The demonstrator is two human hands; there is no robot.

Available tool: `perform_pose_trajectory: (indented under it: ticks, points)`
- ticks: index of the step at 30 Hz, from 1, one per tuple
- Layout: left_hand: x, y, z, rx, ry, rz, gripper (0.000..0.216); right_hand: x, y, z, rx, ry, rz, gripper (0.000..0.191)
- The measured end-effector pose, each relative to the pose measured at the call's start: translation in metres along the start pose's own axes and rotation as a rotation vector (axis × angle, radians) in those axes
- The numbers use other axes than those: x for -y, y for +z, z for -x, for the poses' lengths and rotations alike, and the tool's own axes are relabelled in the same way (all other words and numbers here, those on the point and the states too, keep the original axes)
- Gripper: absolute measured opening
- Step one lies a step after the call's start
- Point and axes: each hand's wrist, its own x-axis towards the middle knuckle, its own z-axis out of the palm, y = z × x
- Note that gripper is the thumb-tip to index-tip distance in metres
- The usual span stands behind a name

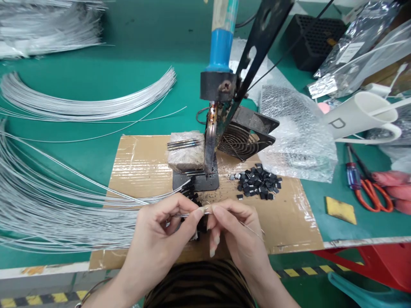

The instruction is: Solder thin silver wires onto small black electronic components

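My left hand (163,233) and my right hand (236,233) meet over the front of a taped cardboard sheet (141,164). Both pinch a thin silver wire (205,211) between thumb and forefinger, fingertips almost touching. The wire's end runs out past my right hand. Small black parts (192,194) lie in a row just behind my fingers. A pile of several black components (257,183) sits to the right. A mounted soldering iron (210,141) with a blue handle points down onto a black base (196,182) right behind my hands.
Bundles of long silver wires (64,102) curve across the green bench at left. A small fan (242,137), bubble wrap (297,132), a white mug (362,113), red-handled scissors (374,196), a screwdriver (353,175) and a yellow sponge (341,209) lie at right. The bench edge runs just below my hands.
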Motion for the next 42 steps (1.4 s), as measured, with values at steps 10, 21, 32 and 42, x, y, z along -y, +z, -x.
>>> perform_pose_trajectory:
  ticks: [10,21,32,42]
  points:
    - [0.004,0.007,0.004,-0.076,0.078,-0.098,0.024,-0.003,0.007,0.001,-0.063,0.007,-0.088,0.013]
    - [0.000,0.008,0.004,-0.157,0.128,-0.118,0.022,-0.001,0.011,0.002,-0.112,-0.041,-0.028,0.017]
    - [0.006,0.009,0.005,-0.229,0.150,-0.189,0.017,-0.003,0.008,0.002,-0.104,-0.045,0.055,0.010]
    - [0.005,0.009,0.006,-0.207,0.182,-0.178,0.014,-0.004,0.007,0.001,-0.088,-0.019,0.014,0.010]
